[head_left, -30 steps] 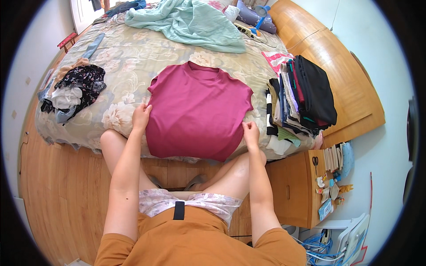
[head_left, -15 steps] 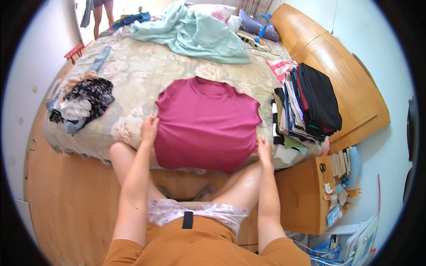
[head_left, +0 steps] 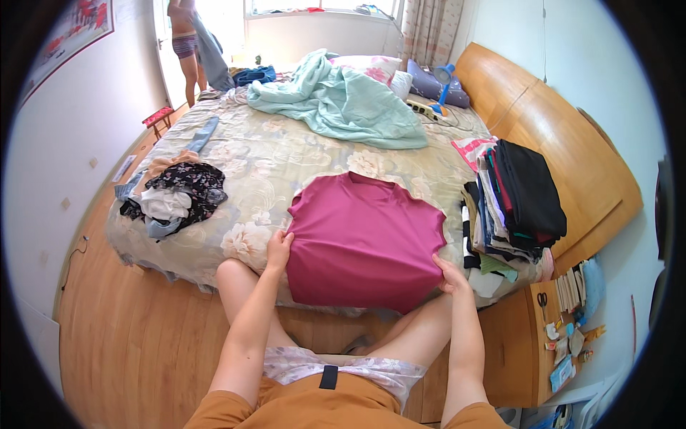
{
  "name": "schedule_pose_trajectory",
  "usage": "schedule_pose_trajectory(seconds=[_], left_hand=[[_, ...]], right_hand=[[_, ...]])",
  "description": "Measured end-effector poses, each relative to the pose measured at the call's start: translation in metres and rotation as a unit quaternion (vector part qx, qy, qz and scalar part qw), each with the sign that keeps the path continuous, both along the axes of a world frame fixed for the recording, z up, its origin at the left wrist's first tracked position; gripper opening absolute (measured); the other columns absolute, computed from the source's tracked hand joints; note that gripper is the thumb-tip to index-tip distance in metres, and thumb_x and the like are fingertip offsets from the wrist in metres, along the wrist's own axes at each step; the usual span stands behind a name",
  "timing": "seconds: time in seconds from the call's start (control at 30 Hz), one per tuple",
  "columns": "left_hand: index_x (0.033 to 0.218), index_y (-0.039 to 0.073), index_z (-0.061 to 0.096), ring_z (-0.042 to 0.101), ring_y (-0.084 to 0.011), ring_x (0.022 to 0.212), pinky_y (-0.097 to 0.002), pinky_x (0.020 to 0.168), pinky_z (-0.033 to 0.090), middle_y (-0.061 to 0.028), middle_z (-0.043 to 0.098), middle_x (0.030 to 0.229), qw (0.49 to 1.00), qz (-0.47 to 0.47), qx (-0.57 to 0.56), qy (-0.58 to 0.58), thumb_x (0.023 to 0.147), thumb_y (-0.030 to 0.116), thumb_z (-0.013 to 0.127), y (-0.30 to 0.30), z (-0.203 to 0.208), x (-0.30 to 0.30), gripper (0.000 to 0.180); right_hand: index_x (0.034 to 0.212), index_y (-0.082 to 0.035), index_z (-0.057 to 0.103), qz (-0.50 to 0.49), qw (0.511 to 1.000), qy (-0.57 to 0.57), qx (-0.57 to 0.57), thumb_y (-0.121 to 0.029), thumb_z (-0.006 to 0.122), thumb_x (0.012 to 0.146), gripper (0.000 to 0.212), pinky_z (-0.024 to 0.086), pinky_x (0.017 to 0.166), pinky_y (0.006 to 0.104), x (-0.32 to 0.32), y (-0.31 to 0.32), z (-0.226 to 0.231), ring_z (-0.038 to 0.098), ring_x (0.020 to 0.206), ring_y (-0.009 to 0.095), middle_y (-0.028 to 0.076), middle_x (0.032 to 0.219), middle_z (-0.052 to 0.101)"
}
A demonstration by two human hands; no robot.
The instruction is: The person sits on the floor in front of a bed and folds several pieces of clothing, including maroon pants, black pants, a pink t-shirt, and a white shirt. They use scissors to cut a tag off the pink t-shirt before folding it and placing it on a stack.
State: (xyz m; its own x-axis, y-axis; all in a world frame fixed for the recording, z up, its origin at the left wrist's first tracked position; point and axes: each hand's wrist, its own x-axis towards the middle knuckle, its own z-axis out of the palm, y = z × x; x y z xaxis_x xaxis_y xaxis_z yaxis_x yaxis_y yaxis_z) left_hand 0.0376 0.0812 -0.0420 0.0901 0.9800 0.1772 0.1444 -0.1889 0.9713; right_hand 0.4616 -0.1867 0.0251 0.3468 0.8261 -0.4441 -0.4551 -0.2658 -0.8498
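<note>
A magenta short-sleeved shirt [head_left: 364, 247] lies spread on the near edge of the bed, its neckline pointing away from me and its lower edge hanging toward my knees. My left hand [head_left: 279, 250] pinches its left side edge below the sleeve. On the opposite side edge, my right hand [head_left: 451, 276] grips the fabric between thumb and fingers. The cloth between both hands looks fairly smooth, with faint creases.
A tall stack of folded clothes [head_left: 525, 189] stands right of the shirt, near the wooden headboard [head_left: 572, 143]. Crumpled clothes [head_left: 171, 200] lie at left, a mint blanket [head_left: 343, 107] farther back. A nightstand [head_left: 511, 343] is at right. Another person [head_left: 187, 50] stands far left holding a grey garment.
My view has tilted up, showing more of the window and the other person. Both hands keep their hold on the shirt's sides, and the shirt stays spread out.
</note>
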Motion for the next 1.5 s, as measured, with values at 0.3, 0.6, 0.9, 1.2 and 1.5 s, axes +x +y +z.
schedule_pose_trajectory(seconds=[0.3,0.6,0.9,1.2,1.5], left_hand=[[0.103,0.001,0.060,0.058,-0.0069,0.074,-0.0218,0.068,0.046,-0.0012,0.065,0.084,0.952,-0.060,-0.170,-0.249,0.095,0.012,0.060,-0.055,0.039,-0.019,0.013],[0.127,0.001,0.058,0.060,-0.0096,0.091,-0.0229,0.084,0.047,-0.0055,0.067,0.098,0.959,-0.208,-0.129,-0.142,0.094,0.001,0.055,-0.077,0.095,-0.036,0.034],[0.117,0.001,0.066,0.058,-0.0080,0.099,-0.0216,0.089,0.045,-0.0029,0.066,0.109,0.982,-0.102,0.126,-0.100,0.094,0.002,0.056,-0.084,0.249,-0.082,0.025],[0.098,0.001,0.066,0.056,-0.0121,0.082,-0.0298,0.070,0.046,-0.0062,0.064,0.101,0.899,-0.016,0.374,0.228,0.080,-0.001,0.067,-0.050,0.301,-0.096,0.018],[0.099,-0.002,0.053,0.071,-0.0219,0.082,-0.0261,0.066,0.059,-0.0163,0.066,0.107,0.974,-0.161,0.064,-0.147,0.096,0.003,0.051,0.050,0.306,-0.033,0.006]], right_hand=[[0.124,-0.009,0.058,-0.041,0.995,0.012,0.087,-0.026,0.058,0.097,0.031,0.054,0.087,0.0405,0.005,-0.017,-0.004,0.065,0.101,0.020,0.006,0.113,0.067],[0.115,-0.011,0.062,-0.025,0.994,-0.109,0.018,-0.027,0.065,0.094,0.027,0.051,0.075,0.0317,-0.007,-0.026,0.021,0.064,0.084,0.012,0.002,0.101,0.068],[0.102,-0.007,0.064,-0.149,0.920,-0.173,0.319,-0.016,0.059,0.098,0.011,0.049,0.078,0.0253,-0.034,-0.043,0.186,0.061,0.087,0.008,0.000,0.096,0.066],[0.093,-0.008,0.065,-0.134,0.906,-0.333,0.226,-0.023,0.065,0.094,0.015,0.032,0.048,0.0194,-0.046,-0.035,0.276,0.045,0.054,0.000,-0.007,0.066,0.052],[0.100,-0.006,0.059,-0.125,0.920,-0.218,0.301,-0.022,0.060,0.097,0.016,0.059,0.069,0.0288,0.007,0.072,0.259,0.071,0.090,0.024,0.006,0.097,0.065]])
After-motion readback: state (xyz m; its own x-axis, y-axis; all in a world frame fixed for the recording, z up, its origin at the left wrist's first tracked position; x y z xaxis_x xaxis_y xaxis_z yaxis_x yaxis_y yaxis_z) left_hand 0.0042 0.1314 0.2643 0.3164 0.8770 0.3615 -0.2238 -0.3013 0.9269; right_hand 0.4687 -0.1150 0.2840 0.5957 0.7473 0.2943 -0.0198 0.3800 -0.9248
